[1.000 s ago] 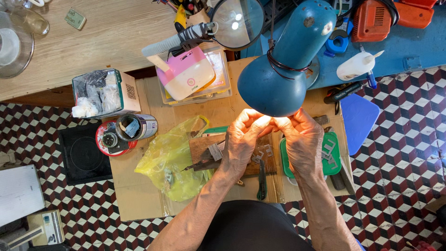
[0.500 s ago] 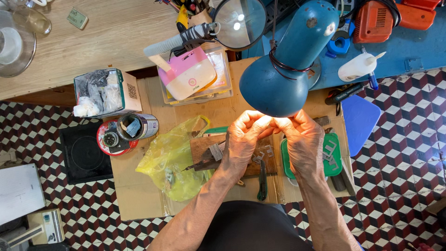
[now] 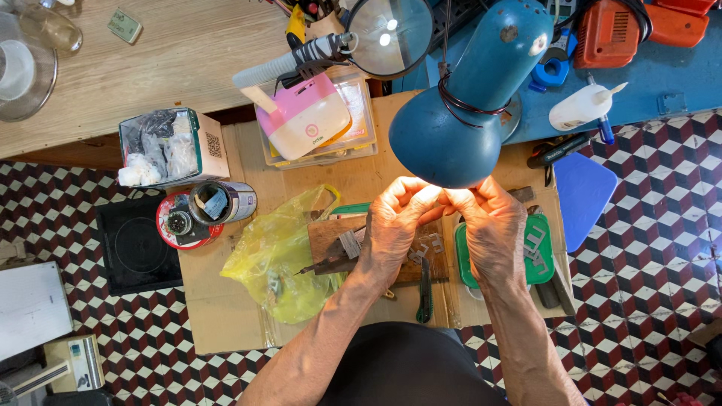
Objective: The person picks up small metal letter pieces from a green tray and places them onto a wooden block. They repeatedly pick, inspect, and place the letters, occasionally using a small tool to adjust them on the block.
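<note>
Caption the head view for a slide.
Both hands, left hand and right hand, meet fingertip to fingertip under a blue lamp.

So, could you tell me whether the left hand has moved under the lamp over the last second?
No. The left hand sits in the same spot, fingertips meeting the right hand just below the rim of the blue lamp.

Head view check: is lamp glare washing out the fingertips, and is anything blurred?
Head view: the blue lamp glare blows out the fingertips of the left hand and right hand, hiding whatever they pinch; the yellow bag and cardboard stay sharp; bright spots on the magnifier.
</note>
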